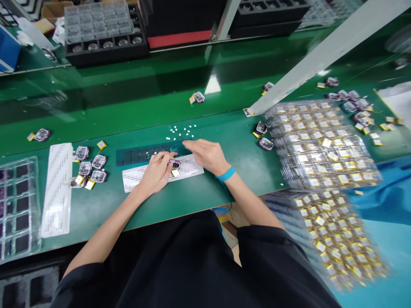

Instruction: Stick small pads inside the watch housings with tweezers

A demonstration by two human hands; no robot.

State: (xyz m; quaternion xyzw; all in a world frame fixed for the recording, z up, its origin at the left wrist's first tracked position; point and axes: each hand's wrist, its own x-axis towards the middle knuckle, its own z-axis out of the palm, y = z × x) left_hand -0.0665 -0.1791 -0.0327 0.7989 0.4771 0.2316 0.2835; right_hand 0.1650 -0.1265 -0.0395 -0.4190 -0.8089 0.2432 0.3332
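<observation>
The left hand (156,172) is pinching an electronic module (176,164); the right hand (207,155), grip unclear, could be scattering white pieces (168,138) by brushing.

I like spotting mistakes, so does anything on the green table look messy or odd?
Yes, maybe. Small white bits lie scattered near the right hand, and one similar bit sits alone by the clear trays. It looks out of place because it is far from the others. Nothing looks clearly damaged.
</observation>
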